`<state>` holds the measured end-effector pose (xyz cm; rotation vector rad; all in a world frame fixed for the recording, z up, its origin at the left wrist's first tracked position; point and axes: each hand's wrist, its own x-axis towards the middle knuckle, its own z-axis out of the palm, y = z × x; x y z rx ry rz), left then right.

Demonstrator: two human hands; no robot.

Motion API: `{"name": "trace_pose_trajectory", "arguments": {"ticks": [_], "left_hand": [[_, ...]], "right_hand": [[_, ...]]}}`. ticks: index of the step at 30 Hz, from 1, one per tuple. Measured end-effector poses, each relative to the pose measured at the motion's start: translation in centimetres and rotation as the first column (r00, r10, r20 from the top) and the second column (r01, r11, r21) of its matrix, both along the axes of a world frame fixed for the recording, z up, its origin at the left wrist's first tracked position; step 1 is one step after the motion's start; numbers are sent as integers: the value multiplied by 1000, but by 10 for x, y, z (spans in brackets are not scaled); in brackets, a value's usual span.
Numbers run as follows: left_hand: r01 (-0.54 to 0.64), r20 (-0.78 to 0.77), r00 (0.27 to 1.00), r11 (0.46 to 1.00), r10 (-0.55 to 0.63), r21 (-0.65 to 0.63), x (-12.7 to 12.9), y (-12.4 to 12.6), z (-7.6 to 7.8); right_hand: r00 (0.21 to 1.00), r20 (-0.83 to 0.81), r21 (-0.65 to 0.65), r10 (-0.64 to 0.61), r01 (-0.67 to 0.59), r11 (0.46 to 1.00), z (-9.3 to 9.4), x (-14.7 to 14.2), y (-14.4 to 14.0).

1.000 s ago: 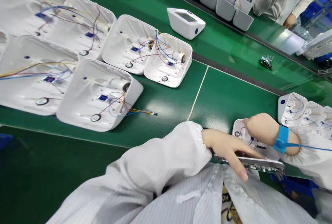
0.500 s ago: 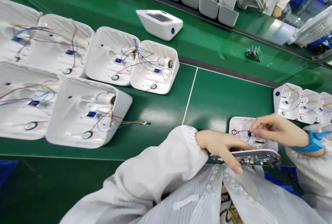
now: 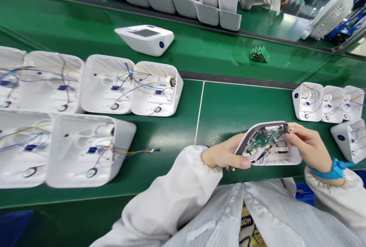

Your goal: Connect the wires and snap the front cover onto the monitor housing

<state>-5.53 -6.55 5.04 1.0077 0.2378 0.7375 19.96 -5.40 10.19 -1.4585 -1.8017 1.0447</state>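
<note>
Going from the left along my bench (image 3: 234, 105), I count five open white shells (image 3: 85, 149) with loose wires bunched at the left end, then bare green mat across the middle up to the near edge. My left hand (image 3: 224, 155) is clamped on the lower edge of one grey cover panel (image 3: 261, 136), its circuit board facing me; half a second ago that panel lay flat, now it is tilted up over one base shell (image 3: 281, 155) by the near edge. My right hand (image 3: 309, 146) pinches the panel's upper end. Four more shells (image 3: 307, 102) sit at the right end. On the far belt stand one closed unit (image 3: 145, 40) and one small green stack (image 3: 259, 54).
</note>
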Motion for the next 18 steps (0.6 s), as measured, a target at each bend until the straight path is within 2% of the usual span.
{"name": "trace_pose_trajectory", "arguments": {"ticks": [3,6,12,18], "left_hand": [[-128,-54,991,990,125,-53,2,-3,-7],[-210,-103,974,976,204,-60,5,-4,-14],[-251,-100,964,968,247,-19,11,-7,-22],[-328,-93,941,944,326,-17,16,-15,-33]], "right_hand": [[985,-55,5,-165,165,986,-7,-2,-5],[975,-76,68,-211,216,974,-10,-11,-14],[999,-7,189,35,-33,981,-7,-49,-29],[992,93,237,90,-110,965,-7,-70,-30]]}}
